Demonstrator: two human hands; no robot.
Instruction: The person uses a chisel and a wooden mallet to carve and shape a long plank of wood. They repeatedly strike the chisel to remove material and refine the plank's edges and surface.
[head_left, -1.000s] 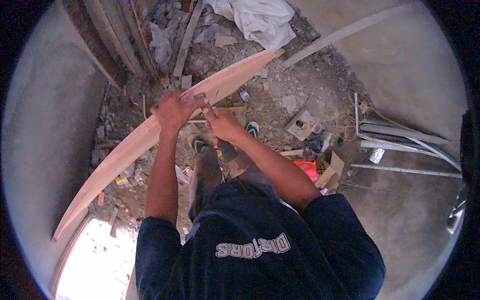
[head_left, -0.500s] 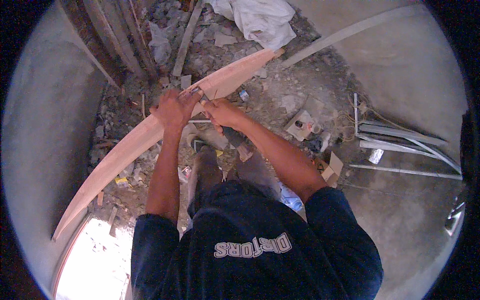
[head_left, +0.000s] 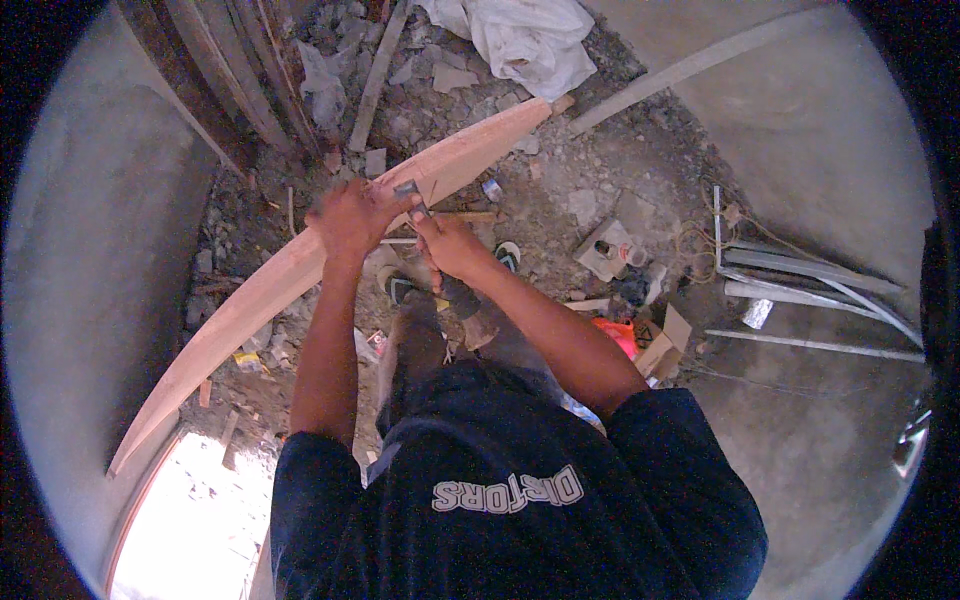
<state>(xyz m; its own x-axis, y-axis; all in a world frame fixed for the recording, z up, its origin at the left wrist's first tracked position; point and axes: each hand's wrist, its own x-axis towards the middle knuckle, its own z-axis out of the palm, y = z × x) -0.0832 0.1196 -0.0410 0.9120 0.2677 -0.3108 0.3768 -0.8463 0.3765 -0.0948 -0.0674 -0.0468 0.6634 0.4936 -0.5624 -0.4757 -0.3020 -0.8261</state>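
Observation:
A long pale wooden plank (head_left: 235, 292) runs diagonally in front of me, bowed by the lens. My left hand (head_left: 352, 222) lies over its middle, slightly blurred, with fingers bent over the far edge and thumb reaching toward a metal tool head. My right hand (head_left: 452, 245) is closed round the dark handle of what looks like a hammer (head_left: 407, 190). Its grey metal head rests at or just above the plank beside my left thumb. A thin nail-like spike (head_left: 433, 190) stands at the plank right of the head. My left fingertips are partly hidden.
Rubble covers the ground, with a white sack (head_left: 535, 45) at the far side. Dark timbers (head_left: 225, 75) lean at far left. An open cardboard box (head_left: 665, 335) and metal strips (head_left: 800, 270) lie to the right. Sandalled feet (head_left: 508, 256) stand under the plank.
The tool head has shifted slightly right and shows more clearly. My left hand has moved a little, and a right sandal and an orange-red item beside the box have come into view.

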